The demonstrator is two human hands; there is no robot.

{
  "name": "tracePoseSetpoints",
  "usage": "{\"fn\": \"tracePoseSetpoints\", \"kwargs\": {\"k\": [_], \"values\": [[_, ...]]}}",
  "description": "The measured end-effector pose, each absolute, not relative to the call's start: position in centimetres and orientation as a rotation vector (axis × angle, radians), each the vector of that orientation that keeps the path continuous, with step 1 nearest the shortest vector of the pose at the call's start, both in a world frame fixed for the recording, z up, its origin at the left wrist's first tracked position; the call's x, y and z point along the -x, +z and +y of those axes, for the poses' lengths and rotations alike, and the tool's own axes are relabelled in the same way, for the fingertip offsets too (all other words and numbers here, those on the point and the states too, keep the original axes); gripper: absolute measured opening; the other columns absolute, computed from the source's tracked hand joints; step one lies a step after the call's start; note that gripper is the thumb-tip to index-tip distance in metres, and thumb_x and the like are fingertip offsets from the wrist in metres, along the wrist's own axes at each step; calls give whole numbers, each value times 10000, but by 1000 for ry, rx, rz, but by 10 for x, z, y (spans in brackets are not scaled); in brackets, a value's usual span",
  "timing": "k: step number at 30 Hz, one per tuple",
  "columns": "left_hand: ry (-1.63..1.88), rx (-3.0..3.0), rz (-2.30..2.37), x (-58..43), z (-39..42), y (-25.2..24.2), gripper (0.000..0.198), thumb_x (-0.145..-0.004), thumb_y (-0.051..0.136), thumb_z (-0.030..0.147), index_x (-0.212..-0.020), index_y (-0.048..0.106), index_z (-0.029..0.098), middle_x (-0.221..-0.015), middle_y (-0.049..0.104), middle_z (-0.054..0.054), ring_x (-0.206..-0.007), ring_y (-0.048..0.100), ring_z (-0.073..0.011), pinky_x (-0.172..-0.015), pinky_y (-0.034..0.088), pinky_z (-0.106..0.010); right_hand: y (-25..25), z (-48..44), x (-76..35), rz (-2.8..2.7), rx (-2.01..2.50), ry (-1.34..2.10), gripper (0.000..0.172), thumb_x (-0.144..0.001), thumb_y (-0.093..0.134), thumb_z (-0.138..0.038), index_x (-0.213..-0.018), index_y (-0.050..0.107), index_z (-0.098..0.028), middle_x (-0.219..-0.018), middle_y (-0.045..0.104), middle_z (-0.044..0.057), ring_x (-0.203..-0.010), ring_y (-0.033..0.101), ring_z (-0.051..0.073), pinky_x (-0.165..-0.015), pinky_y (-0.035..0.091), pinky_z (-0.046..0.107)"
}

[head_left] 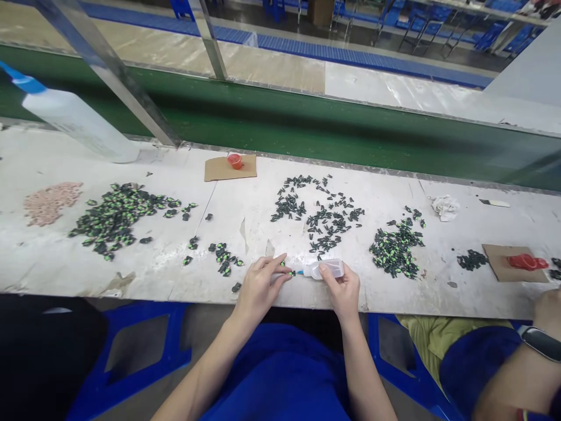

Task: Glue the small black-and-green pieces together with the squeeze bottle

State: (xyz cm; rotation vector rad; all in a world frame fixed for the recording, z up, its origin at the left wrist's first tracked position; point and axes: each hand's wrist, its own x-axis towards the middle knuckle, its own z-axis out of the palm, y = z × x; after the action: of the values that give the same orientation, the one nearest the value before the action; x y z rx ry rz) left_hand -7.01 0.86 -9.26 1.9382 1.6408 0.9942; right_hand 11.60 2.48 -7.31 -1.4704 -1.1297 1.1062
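Near the front edge of the white table, my right hand point(344, 289) grips a small translucent squeeze bottle point(328, 269), laid almost level. Its thin blue tip points left and meets or nearly meets a small black-and-green piece point(291, 273). That piece is pinched between the fingers of my left hand point(259, 285). Another bit of green shows between those fingers, partly hidden. Left of my left hand lies a loose group of black-and-green pieces point(224, 259). Beyond the bottle are scattered small black forked parts point(326, 225).
A large white bottle with a blue cap point(79, 123) stands at left, by pink parts point(51, 203) and a black-and-green pile point(116, 219). A red cup point(235, 161) sits on cardboard. At right are another pile point(397, 248), crumpled tissue point(446, 207) and a co-worker's arm point(521, 362).
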Motion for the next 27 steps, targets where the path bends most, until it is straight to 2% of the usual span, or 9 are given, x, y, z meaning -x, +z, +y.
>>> {"fn": "tracePoseSetpoints", "kwargs": {"k": [27], "values": [[964, -1893, 1629, 72, 9, -90, 343, -818, 676, 190, -1159, 637, 201, -836, 772, -34, -898, 692, -226, -806, 574, -383, -72, 24, -116, -1117, 1479, 1064, 262, -749, 668, -418, -691, 669, -162, -624, 660, 25, -594, 578, 169, -552, 465, 268]]}}
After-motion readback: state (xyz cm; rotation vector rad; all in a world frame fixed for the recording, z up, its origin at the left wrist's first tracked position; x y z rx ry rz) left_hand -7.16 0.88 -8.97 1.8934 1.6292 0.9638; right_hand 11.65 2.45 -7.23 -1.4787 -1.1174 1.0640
